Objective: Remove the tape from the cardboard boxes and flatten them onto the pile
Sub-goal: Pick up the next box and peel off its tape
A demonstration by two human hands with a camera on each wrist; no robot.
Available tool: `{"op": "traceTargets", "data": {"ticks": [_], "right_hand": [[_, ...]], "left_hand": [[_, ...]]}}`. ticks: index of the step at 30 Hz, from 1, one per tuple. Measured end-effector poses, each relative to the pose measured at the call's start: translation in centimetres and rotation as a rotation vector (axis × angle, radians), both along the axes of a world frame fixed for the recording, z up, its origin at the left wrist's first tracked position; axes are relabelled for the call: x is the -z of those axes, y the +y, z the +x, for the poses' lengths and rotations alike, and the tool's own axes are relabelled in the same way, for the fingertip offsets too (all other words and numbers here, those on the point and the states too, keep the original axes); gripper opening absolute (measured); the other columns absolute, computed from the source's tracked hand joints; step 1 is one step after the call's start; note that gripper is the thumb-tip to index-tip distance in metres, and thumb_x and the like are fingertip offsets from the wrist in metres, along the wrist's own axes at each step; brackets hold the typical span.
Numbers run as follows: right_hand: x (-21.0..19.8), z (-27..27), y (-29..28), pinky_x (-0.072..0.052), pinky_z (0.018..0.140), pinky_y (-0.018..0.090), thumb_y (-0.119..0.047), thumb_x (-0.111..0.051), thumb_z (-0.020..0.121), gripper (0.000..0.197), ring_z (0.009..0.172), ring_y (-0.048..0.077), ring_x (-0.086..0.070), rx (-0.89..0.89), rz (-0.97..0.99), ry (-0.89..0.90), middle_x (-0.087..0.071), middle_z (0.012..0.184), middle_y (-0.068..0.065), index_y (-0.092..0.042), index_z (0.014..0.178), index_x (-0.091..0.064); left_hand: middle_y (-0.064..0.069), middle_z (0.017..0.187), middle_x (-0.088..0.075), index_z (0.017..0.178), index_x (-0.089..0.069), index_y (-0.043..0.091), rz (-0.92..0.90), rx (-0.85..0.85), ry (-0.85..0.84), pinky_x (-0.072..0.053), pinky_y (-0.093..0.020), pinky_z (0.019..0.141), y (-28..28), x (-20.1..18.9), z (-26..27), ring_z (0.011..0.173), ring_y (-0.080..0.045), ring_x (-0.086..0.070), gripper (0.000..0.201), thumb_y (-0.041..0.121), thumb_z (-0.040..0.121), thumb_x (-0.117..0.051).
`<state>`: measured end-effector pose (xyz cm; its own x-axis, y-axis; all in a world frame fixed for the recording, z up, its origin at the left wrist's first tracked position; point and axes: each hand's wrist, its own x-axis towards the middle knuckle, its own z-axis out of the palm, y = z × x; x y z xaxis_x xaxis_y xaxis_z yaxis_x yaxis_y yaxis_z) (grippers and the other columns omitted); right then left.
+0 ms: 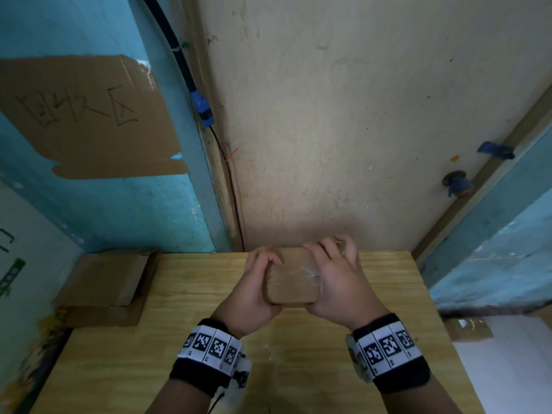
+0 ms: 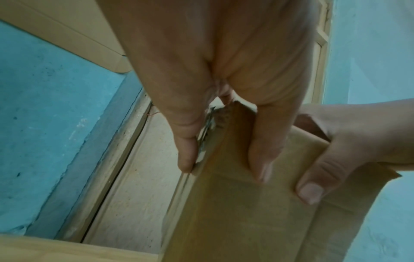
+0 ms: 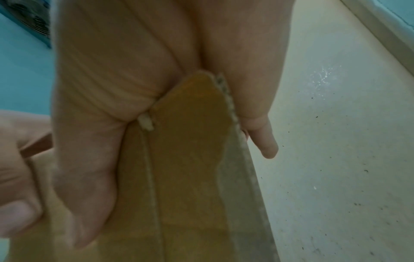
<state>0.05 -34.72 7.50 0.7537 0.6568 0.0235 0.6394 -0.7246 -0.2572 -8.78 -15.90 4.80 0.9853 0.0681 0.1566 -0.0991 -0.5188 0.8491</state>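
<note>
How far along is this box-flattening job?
Done: flattened cardboard is stacked at the table's left corner. In hand: the left hand and right hand grip a small box, clear tape still on it. Left: peel, flatten, add to pile.

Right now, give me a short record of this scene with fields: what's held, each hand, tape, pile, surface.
held item: small cardboard box, lifted above the table between both hands
left hand: left hand grips the box's left side, thumb on top
right hand: right hand grips the right side, fingers curled over the far edge
tape: clear tape still on the box's top face
pile: flattened cardboard pile at the table's far left corner
surface: wooden table
</note>
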Motion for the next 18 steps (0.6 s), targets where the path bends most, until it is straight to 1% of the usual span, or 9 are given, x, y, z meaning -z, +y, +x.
{"op": "traceTargets", "data": {"ticks": [2,5,8,9,11,13,15,16,18], "right_hand": [[0.1,-0.2,0.2,-0.033,0.119,0.053,-0.05,-0.079,0.057,0.104,0.142,0.034,-0.02,-0.005,-0.008,-0.021,-0.041,0.136,-0.007,-0.028,0.149,-0.036],[0.4,-0.4,0.4,-0.034,0.117,0.055,-0.043,-0.08,0.055,0.102,0.142,0.035,-0.022,-0.004,-0.003,-0.063,-0.041,0.134,-0.006,-0.027,0.147,-0.039],[0.5,-0.6,0.5,-0.034,0.117,0.055,-0.042,-0.079,0.054,0.101,0.141,0.035,-0.022,0.013,0.0,-0.066,-0.042,0.133,-0.006,-0.027,0.146,-0.041],[0.6,-0.6,0.4,-0.033,0.117,0.056,-0.042,-0.08,0.054,0.101,0.141,0.035,-0.023,0.017,0.003,-0.07,-0.042,0.133,-0.006,-0.027,0.146,-0.041],[0.7,-0.7,0.3,-0.033,0.116,0.061,-0.041,-0.081,0.053,0.101,0.14,0.036,-0.024,0.018,0.008,-0.092,-0.044,0.132,-0.006,-0.027,0.145,-0.044],[0.8,-0.8,0.1,-0.032,0.115,0.064,-0.043,-0.081,0.052,0.1,0.139,0.037,-0.025,0.02,-0.004,-0.106,-0.044,0.131,-0.006,-0.026,0.144,-0.046],[0.8,-1.1,0.1,-0.032,0.115,0.064,-0.046,-0.08,0.053,0.099,0.139,0.037,-0.025,0.03,-0.009,-0.105,-0.043,0.131,-0.006,-0.026,0.144,-0.045],[0.8,-1.2,0.0,-0.032,0.114,0.064,-0.045,-0.079,0.054,0.098,0.139,0.036,-0.025,0.033,-0.006,-0.107,-0.043,0.131,-0.006,-0.026,0.144,-0.045],[0.8,-1.5,0.0,-0.033,0.114,0.063,-0.041,-0.079,0.055,0.096,0.139,0.036,-0.025,0.028,-0.001,-0.122,-0.043,0.131,-0.006,-0.026,0.143,-0.045]], "left_hand": [[0.004,0.127,-0.032,0.112,-0.04,0.026,0.013,-0.003,0.012,-0.037,-0.007,0.093,0.1,0.1,0.0,0.122,0.002,-0.038,0.069,0.004,0.059,-0.079],[0.004,0.123,-0.031,0.104,-0.039,0.022,0.03,0.012,0.019,-0.036,-0.01,0.091,0.1,0.6,0.2,0.122,-0.005,-0.038,0.062,0.001,0.056,-0.074],[0.003,0.128,-0.031,0.095,-0.043,0.017,0.026,-0.002,0.009,-0.034,-0.011,0.1,-0.1,0.9,0.1,0.13,-0.005,-0.035,0.05,-0.001,0.061,-0.074],[0.003,0.129,-0.03,0.096,-0.043,0.017,0.025,0.001,0.007,-0.034,-0.012,0.102,-0.1,0.8,0.0,0.131,-0.004,-0.034,0.049,0.0,0.063,-0.074],[0.001,0.131,-0.029,0.109,-0.042,0.019,0.006,0.043,0.028,-0.035,-0.012,0.102,0.1,0.6,-0.3,0.131,-0.003,-0.034,0.058,0.004,0.065,-0.078],[0.004,0.134,-0.028,0.121,-0.041,0.023,-0.068,0.066,0.073,-0.034,-0.007,0.102,0.1,0.3,-0.6,0.132,0.001,-0.031,0.066,0.012,0.07,-0.082],[0.007,0.138,-0.028,0.118,-0.048,0.026,-0.117,0.03,0.086,-0.027,-0.001,0.104,-0.3,0.2,-0.6,0.136,0.008,-0.024,0.051,0.018,0.079,-0.08],[0.007,0.138,-0.029,0.114,-0.051,0.026,-0.124,-0.003,0.073,-0.027,-0.001,0.105,-0.6,0.2,-0.5,0.135,0.012,-0.024,0.04,0.019,0.084,-0.077],[0.006,0.14,-0.033,0.103,-0.057,0.025,-0.124,-0.096,0.028,-0.029,-0.01,0.11,-1.2,0.5,-0.2,0.133,0.015,-0.026,0.019,0.019,0.09,-0.07]]}}
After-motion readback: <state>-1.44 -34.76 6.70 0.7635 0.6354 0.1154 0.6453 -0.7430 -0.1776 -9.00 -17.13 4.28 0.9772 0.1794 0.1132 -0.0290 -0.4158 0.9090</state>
